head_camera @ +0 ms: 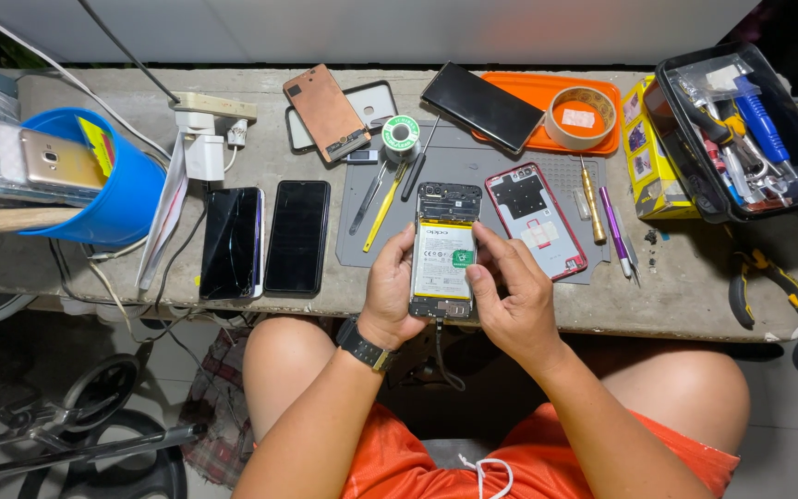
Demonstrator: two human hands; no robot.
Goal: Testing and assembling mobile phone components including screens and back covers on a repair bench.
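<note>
The opened phone [444, 249] stands upright in view over the near edge of the desk [676, 296], its long axis running away from the person. The left hand [392, 294] is clamped along its left side in a firm grip. The right hand [510, 294] closes on the right side, thumb pressing the battery [442, 259].

Rough concrete bench [695, 296], glossy glass phones [296, 237]

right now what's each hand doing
Left hand: closed around the opened phone, holding it.
Right hand: also on the phone, thumb on its battery.
</note>
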